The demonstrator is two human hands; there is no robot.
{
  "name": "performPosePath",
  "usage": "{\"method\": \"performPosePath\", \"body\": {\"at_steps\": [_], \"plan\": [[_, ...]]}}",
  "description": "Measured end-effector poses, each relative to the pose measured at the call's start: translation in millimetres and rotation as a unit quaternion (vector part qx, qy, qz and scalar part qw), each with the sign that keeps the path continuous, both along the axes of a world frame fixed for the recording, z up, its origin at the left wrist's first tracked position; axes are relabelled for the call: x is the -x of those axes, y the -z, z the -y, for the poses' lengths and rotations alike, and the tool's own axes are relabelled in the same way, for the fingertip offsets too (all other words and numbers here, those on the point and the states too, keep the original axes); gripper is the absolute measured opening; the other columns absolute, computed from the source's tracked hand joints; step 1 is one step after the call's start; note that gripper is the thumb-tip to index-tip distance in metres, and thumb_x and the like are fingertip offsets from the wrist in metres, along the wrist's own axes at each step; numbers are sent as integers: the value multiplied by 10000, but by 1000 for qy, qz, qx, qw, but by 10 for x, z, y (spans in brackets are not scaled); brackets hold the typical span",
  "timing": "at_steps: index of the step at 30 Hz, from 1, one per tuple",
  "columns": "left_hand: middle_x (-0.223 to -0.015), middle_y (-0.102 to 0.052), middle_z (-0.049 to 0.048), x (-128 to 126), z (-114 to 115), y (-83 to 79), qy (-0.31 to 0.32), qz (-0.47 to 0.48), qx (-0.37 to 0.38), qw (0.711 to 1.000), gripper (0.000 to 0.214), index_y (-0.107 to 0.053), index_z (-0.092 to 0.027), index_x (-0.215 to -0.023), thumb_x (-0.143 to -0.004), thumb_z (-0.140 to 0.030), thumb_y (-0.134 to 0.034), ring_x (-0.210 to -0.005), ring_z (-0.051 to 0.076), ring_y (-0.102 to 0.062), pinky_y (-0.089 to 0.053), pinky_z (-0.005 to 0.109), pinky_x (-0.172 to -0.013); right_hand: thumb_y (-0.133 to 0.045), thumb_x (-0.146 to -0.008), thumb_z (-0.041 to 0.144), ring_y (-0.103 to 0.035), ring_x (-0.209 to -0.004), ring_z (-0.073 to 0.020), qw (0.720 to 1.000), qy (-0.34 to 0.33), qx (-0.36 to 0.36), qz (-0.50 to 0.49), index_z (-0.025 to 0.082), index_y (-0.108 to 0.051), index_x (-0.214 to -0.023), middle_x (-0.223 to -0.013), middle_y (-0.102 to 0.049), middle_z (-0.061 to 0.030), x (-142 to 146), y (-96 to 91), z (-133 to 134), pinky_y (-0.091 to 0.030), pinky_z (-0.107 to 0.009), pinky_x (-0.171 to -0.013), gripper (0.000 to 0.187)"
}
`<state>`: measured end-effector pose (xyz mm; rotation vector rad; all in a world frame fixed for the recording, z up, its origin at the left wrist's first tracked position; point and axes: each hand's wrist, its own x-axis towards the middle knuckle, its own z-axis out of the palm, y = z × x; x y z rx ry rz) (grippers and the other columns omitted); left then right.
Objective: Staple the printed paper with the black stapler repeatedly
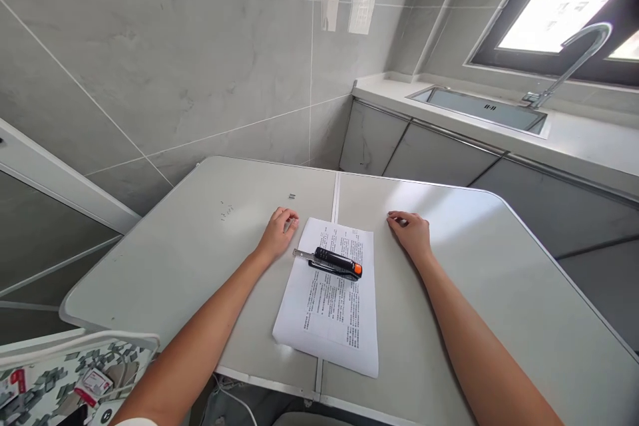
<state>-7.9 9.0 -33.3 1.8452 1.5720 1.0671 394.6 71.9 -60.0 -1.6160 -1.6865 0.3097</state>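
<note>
A black stapler [339, 262] with an orange end lies on a sheet or stack of printed paper [339, 339] in the middle of the table. From the stapler's left end a narrow metal piece sticks out. My left hand [278, 231] rests on the table just left of the paper, its fingers loosely bent and nothing seen in them. To the right of the paper, apart from it, my right hand [410, 231] lies on the tabletop with relaxed fingers and holds nothing visible. Beyond my left hand sits a short strip of staples [292, 196].
Small dark bits, perhaps loose staples [227, 212], are scattered on the left of the folding table [164, 266]. A cart [44, 373] with small packages stands at the lower left. A counter with a sink [479, 110] and faucet [574, 66] runs along the right wall.
</note>
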Motion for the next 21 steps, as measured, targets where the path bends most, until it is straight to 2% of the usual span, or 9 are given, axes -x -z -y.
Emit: {"method": "performPosePath", "body": {"at_steps": [4, 8, 10, 12, 13, 15, 17, 21], "plan": [[-977, -655, 52, 46, -87, 42, -57, 21, 33, 998, 97, -659, -204, -894, -913, -242, -572, -885, 197, -620, -508, 348, -858, -577, -801, 417, -662, -891, -256, 1000, -16, -6, -8, 249, -796, -879, -1067, -790, -48, -3, 26, -56, -525, -425, -906, 287], [-921, -691, 50, 75, -242, 36, -64, 11, 67, 996, 86, -669, -200, -901, -886, -235, -592, -820, 202, -628, -525, 353, -808, -552, -806, 416, -658, -904, -261, 1000, -25, -12, -8, 253, -800, -889, -1101, -781, -52, -27, 45, -94, -524, -443, -898, 309], [-1036, -702, 92, 74, -348, 29, -85, -25, 12, 996, 169, -690, -198, -1019, -904, -209, -566, -919, 234, -649, -532, 394, -868, -557, -803, 418, -655, -859, -250, 999, -29, -16, -13, 249, -805, -942, -1059, -784, -61, -31, 42, -94, -523, -434, -885, 330], [-1248, -664, 146, 76, -464, 40, -104, -92, -78, 987, 311, -680, -200, -1192, -926, -161, -524, -1154, 286, -613, -480, 468, -1025, -571, -798, 418, -654, -778, -228, 999, -21, -14, -44, 237, -804, -1003, -991, -784, -67, -41, 32, -83, -527, -416, -859, 359], [-1336, -632, 160, 81, -519, 56, -100, -127, -104, 981, 365, -667, -198, -1252, -930, -138, -506, -1254, 306, -568, -431, 500, -1093, -578, -796, 416, -657, -753, -221, 997, -12, -11, -71, 229, -801, -1026, -960, -782, -68, -51, 27, -76, -531, -406, -844, 371], [-1427, -592, 160, 98, -606, 105, -62, -177, -104, 977, 423, -642, -188, -1321, -940, -111, -474, -1355, 315, -508, -378, 524, -1154, -587, -795, 404, -680, -757, -221, 990, 7, -3, -140, 214, -792, -1042, -918, -779, -67, -82, 20, -60, -537, -387, -816, 373], [-1392, -627, 142, 115, -641, 159, -33, -208, -84, 974, 431, -648, -201, -1322, -955, -100, -445, -1339, 303, -525, -391, 521, -1148, -598, -791, 388, -707, -806, -238, 979, 14, 5, -205, 203, -785, -1015, -888, -778, -69, -116, 19, -52, -541, -376, -806, 346], [-1162, -713, 121, 110, -558, 188, -37, -250, -91, 963, 380, -706, -216, -1184, -986, -91, -408, -1133, 283, -595, -468, 470, -1014, -633, -774, 388, -729, -867, -264, 968, 5, 23, -250, 201, -777, -915, -865, -779, -72, -147, 23, -57, -539, -377, -817, 275]]}}
